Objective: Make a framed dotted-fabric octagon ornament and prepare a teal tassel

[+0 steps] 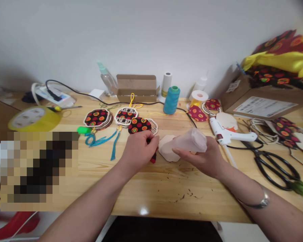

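Observation:
My right hand point(204, 158) is wrapped round a whitish plastic bottle point(190, 141), tilted with its broad base up to the right. Its narrow end points down left over a pale scalloped wooden piece point(168, 155) on the table; whether they touch I cannot tell. Close by on the left, my left hand point(141, 148) is closed in a pinch on a dark red-and-black fabric piece point(154, 158), mostly hidden by the fingers. Just beyond that hand lie a patterned fabric piece point(139, 125) and a wooden lattice frame point(153, 127).
Finished-looking tasselled pendants point(126, 116) and a stack of patterned pieces point(97, 118) lie left. A teal thread cone point(172, 101) stands behind. To the right are a white glue gun point(232, 135), black-handled scissors point(275, 168) and a cardboard box point(265, 99) of fabric.

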A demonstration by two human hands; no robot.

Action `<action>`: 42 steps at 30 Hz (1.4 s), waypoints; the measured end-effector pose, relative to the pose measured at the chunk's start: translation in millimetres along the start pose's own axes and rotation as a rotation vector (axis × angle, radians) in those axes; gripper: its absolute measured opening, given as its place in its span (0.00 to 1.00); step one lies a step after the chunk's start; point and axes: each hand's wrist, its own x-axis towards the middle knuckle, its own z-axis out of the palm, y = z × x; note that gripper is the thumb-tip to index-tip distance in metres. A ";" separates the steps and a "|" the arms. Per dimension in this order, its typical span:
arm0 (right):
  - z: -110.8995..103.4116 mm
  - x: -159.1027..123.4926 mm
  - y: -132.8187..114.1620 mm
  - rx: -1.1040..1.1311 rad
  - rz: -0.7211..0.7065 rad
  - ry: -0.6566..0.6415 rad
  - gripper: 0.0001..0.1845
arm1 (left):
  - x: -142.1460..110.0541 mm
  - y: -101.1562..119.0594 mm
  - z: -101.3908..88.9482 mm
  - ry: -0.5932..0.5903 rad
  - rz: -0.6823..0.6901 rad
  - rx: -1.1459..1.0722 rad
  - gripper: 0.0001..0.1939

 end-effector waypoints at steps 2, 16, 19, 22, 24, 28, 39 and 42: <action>1.9 -0.4 0.7 -0.023 -0.009 -0.005 0.09 | 0.0 -0.4 0.9 -0.005 0.004 -0.001 0.15; 4.0 1.0 -1.4 -0.079 -0.048 -0.001 0.11 | -1.1 -2.4 5.0 -0.041 0.044 -0.010 0.14; 3.1 0.6 -1.1 -0.103 -0.058 -0.008 0.11 | -0.5 -3.3 5.3 -0.047 0.060 -0.001 0.14; 1.4 0.5 -0.5 -0.127 -0.065 -0.018 0.12 | -0.1 -3.9 5.1 -0.056 0.057 0.018 0.14; 0.2 0.7 -0.3 -0.129 -0.076 -0.023 0.12 | -0.1 -3.7 4.8 -0.062 0.048 0.033 0.14; -2.3 1.4 -2.6 -0.118 -0.084 -0.032 0.09 | -0.5 -2.9 4.1 -0.067 0.051 0.037 0.14; -7.9 0.6 -7.6 -0.135 -0.032 -0.086 0.10 | -0.7 -2.0 3.5 -0.063 0.055 0.041 0.14; -10.0 0.5 -8.1 -0.114 -0.033 -0.096 0.10 | -0.5 -1.9 3.8 -0.065 0.047 0.047 0.14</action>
